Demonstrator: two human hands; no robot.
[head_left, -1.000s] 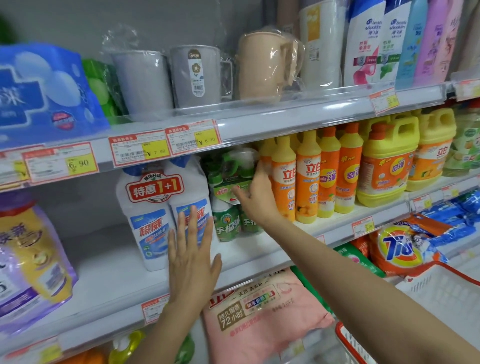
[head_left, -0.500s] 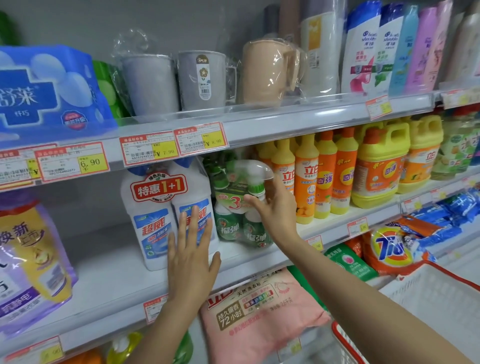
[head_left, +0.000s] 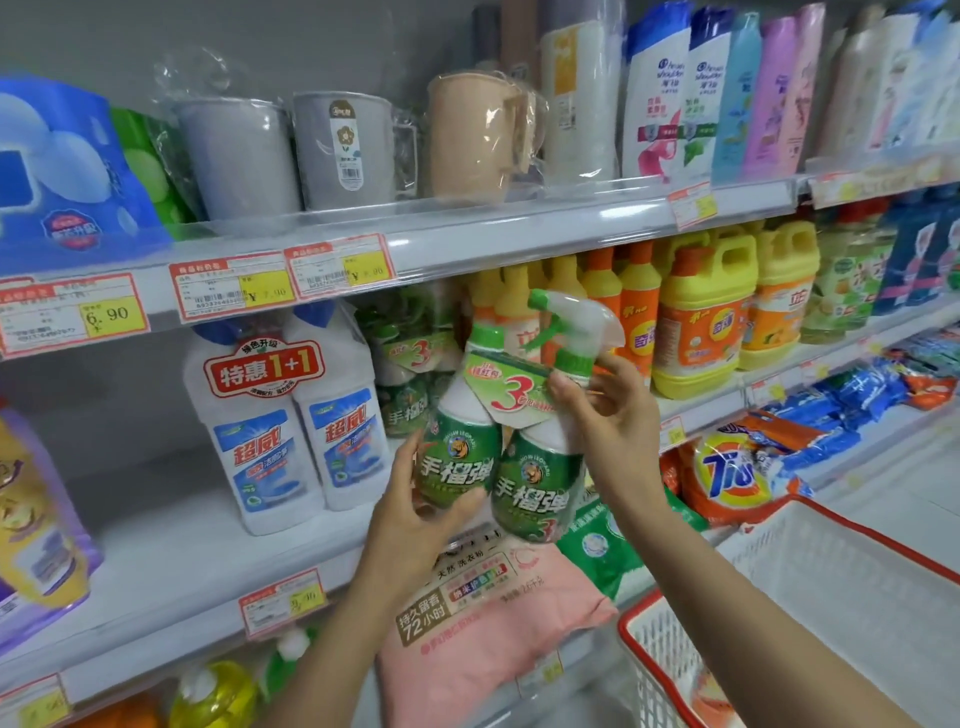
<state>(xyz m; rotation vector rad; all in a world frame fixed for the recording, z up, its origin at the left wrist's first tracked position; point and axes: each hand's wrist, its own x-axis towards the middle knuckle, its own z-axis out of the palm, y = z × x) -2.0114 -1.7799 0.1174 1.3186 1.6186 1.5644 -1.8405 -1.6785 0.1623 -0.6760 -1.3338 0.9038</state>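
Observation:
A bundled pack of green spray cleaner bottles (head_left: 498, 467) with a white trigger head and a cardboard "3" tag is held in front of the middle shelf. My left hand (head_left: 415, 519) grips the lower body of the left bottle from below. My right hand (head_left: 608, 421) holds the pack at the neck of the right bottle, fingers curled round it just under the trigger. More packs of the same cleaner (head_left: 405, 384) stand behind on the shelf.
A twin pack of white bottles (head_left: 280, 415) stands left on the middle shelf (head_left: 171, 561); orange and yellow detergent bottles (head_left: 696, 322) stand right. Cups and shampoo fill the upper shelf. A white, red-rimmed basket (head_left: 810, 597) is at lower right, a pink bag (head_left: 488, 623) below.
My right hand pulled the green spray pack off the shelf toward me. My left hand left the shelf front and took hold of the pack's lower part.

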